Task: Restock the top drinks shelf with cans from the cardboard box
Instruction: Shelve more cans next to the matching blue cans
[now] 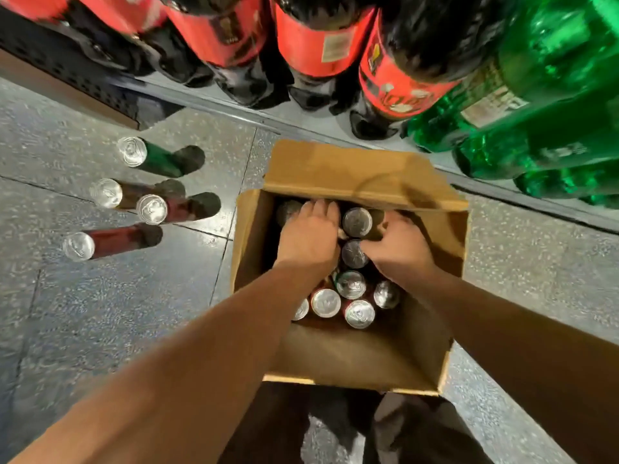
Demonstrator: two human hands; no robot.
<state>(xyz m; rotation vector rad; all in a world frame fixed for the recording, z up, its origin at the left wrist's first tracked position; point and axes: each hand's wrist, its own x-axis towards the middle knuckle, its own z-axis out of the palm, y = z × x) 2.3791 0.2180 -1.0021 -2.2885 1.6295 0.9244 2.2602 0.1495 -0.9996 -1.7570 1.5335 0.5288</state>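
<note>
Left fingers: bent down together over one of the cans at the far-left corner of the box; blurred, so whether they grasp it cannot be told.
Right fingers: curled beside a round silver lid; the thumb lies against the rim of the next lid nearer; a grasp cannot be told here either.
Left hand: palm down, knuckles up, inside the box; the bare forearm runs straight in from the lower left.
Right hand: back up, turned inward toward the left hand, near it but apart; the bare forearm comes in from the right, over the box's right wall.
Cans: upright in the box, packed touching; round silvery metal tops with pull tabs, red sides on some, green on at least one.
Box: plain brown cardboard, open-topped, standing on the floor just before the shelf.
Flap: far side, folded outward, matt and creased.
Floor cans: four tall slim ones standing left of the box, apart from it; three dark reddish, one green, shiny tops.
Floor: glossy grey speckled tiles with dark joints.
Shelf: low, pale and flat.
Cola bottles: large, dark, red-labelled, lobed bases, in a row on the shelf.
Green bottles: clear green plastic, right of the cola bottles, blurred.
Trousers: dark cloth below the box's near wall.
</note>
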